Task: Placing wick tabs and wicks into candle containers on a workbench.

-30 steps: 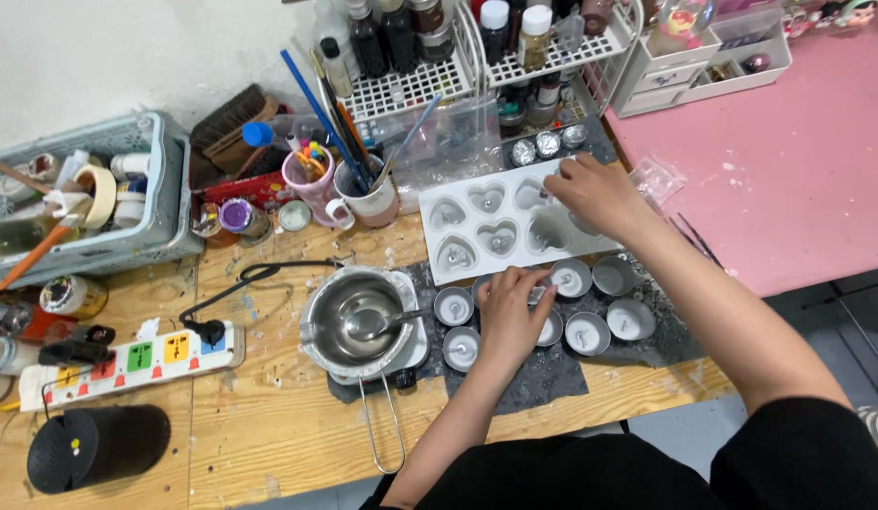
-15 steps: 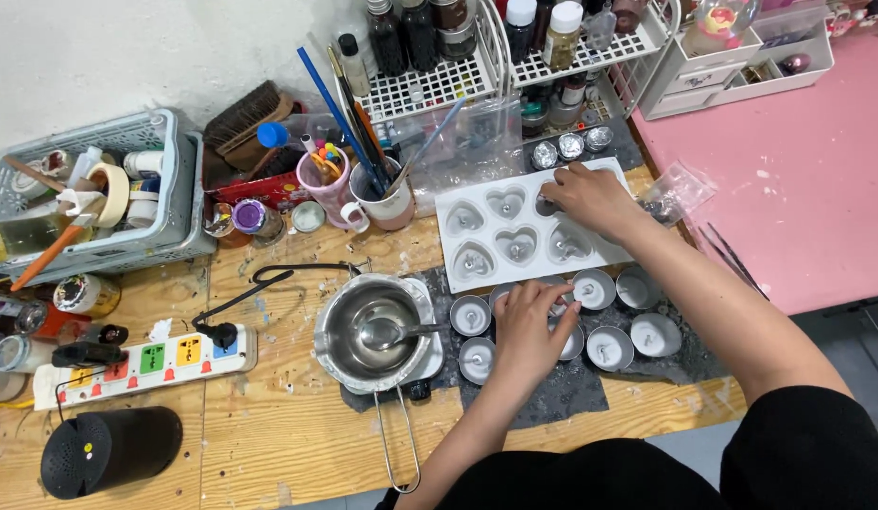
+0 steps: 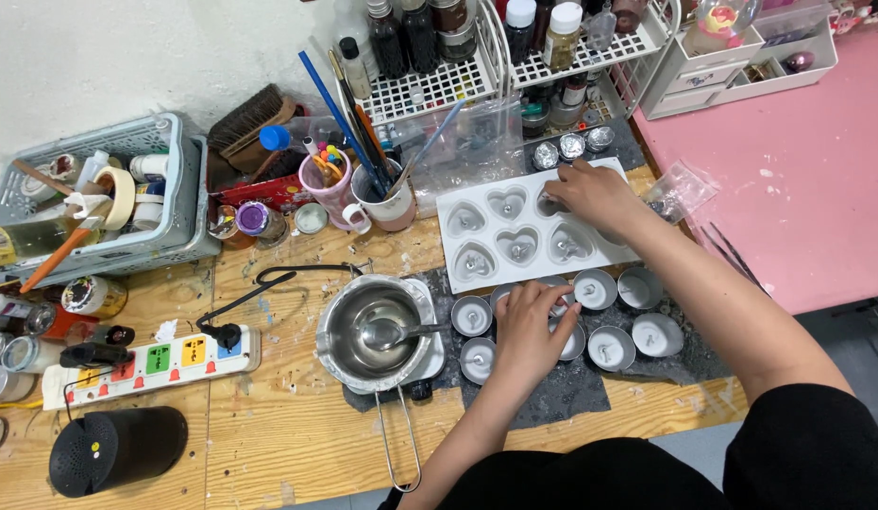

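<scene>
Head view: the left hand [image 3: 531, 326] is resting over the tealight cups [image 3: 609, 347] on the dark mat [image 3: 562, 392] — its grip is hidden, so I cannot tell. At one o'clock from it, the right hand [image 3: 595, 194] is pinching narrow inside the heart mould [image 3: 500, 236]. At nine o'clock, the pot [image 3: 373, 332] is holding a spoon [image 3: 401, 332].

I see two bare forearms, my left hand [image 3: 526, 331] and right hand [image 3: 595, 195] without gloves, rings or a watch. Dark black short sleeves cover the upper arms, and the same plain black fabric spans my torso below.
</scene>
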